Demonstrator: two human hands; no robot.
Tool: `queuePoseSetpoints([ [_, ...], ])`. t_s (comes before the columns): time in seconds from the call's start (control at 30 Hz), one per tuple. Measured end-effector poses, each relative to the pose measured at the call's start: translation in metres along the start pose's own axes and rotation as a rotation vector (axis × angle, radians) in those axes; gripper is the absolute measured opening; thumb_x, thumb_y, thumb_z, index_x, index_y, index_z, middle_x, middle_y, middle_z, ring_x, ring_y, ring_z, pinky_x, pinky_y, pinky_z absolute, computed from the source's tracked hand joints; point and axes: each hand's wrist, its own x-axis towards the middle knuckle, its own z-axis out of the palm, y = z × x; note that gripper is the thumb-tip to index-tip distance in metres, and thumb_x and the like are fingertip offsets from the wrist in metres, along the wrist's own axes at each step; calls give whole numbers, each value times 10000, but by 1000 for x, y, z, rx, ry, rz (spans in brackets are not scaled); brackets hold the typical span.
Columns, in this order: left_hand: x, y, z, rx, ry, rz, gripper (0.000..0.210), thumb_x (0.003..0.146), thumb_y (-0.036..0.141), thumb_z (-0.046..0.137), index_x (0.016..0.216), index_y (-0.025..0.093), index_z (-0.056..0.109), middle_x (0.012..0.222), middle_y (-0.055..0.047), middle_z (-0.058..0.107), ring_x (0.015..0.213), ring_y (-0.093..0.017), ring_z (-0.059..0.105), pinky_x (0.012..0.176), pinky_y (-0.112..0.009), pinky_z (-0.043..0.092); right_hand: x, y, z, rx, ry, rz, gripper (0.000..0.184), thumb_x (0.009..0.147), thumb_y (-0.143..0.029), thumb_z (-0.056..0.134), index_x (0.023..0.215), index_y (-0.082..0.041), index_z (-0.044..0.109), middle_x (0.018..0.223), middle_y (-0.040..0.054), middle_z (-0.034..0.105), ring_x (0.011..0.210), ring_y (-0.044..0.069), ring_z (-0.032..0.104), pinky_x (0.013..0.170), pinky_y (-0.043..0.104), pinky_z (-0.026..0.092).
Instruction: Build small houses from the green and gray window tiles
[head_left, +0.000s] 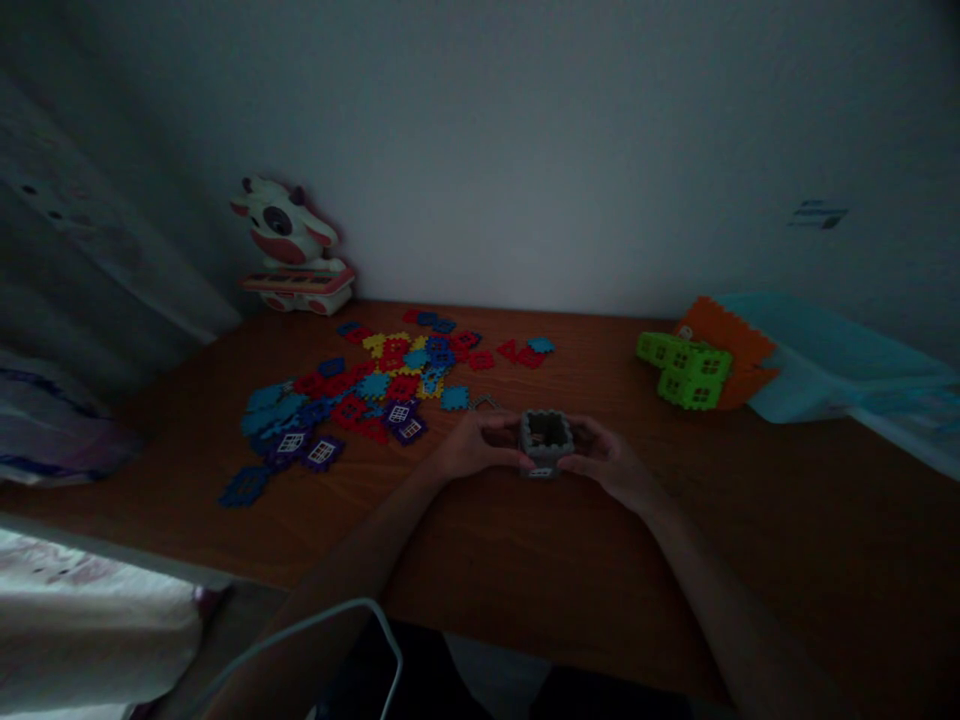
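Note:
Between my two hands is a small grey box (pixel 545 452) made of interlocking plastic panels with notched edges, its top open. My left hand (pixel 480 445) grips its left side, the thumb near the lower front corner. On the opposite side my right hand (pixel 606 460) holds it, fingers behind and thumb at the front. The box appears to stand on or just above the wooden table; I cannot tell which. Just beyond my left hand lies a grey notched piece (pixel 486 402), near a light blue square panel (pixel 454 398).
Loose red, yellow and blue panels spread over the table's left half, with purple window panels (pixel 322 453) nearer. At right stand a green panel structure (pixel 694 372), an orange panel (pixel 739 350) and a light blue bin (pixel 802 350). A cow toy keyboard (pixel 296 280) sits back left. A white cable (pixel 330 612) crosses my left arm.

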Motion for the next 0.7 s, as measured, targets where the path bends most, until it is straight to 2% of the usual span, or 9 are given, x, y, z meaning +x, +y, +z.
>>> queuePoseSetpoints([
  [0.2, -1, -3, 4, -17, 11, 9, 576, 634, 410, 902, 1151, 207, 749, 1163, -85, 749, 1086, -263, 688, 970, -379, 532, 1, 3, -1, 65, -8, 31, 505, 580, -282, 923, 1028, -305, 691, 1170, 22, 744, 1111, 248, 701, 991, 448, 552],
  [0.4, -2, 2, 4, 78, 58, 30, 517, 633, 423, 899, 1082, 206, 763, 1107, -72, 763, 1021, -242, 703, 938, -361, 540, 2, 4, -2, 39, -22, 45, 518, 581, -300, 917, 1045, -303, 687, 1193, 36, 732, 1141, 267, 686, 1032, 477, 520],
  [0.5, -2, 4, 3, 114, 42, -8, 553, 665, 438, 880, 1141, 199, 730, 1108, -76, 757, 989, -236, 708, 912, -365, 549, 1, 1, -1, 25, -15, 46, 536, 599, -326, 907, 1088, -314, 685, 1228, 37, 720, 1162, 269, 675, 1048, 484, 508],
  [0.6, -2, 4, 1, 189, 26, 32, 544, 732, 440, 835, 1195, 193, 692, 1139, -87, 737, 994, -225, 700, 905, -362, 548, 0, -1, 0, 2, -1, 32, 553, 631, -364, 888, 1140, -319, 677, 1268, 41, 705, 1182, 268, 665, 1065, 484, 496],
  [0.7, -2, 3, 1, 270, 19, 71, 592, 730, 428, 838, 1240, 190, 656, 1153, -95, 716, 988, -220, 687, 880, -356, 553, 0, -1, 1, -41, 32, 20, 551, 650, -398, 878, 1155, -316, 673, 1254, 48, 712, 1165, 273, 672, 1056, 490, 504],
])
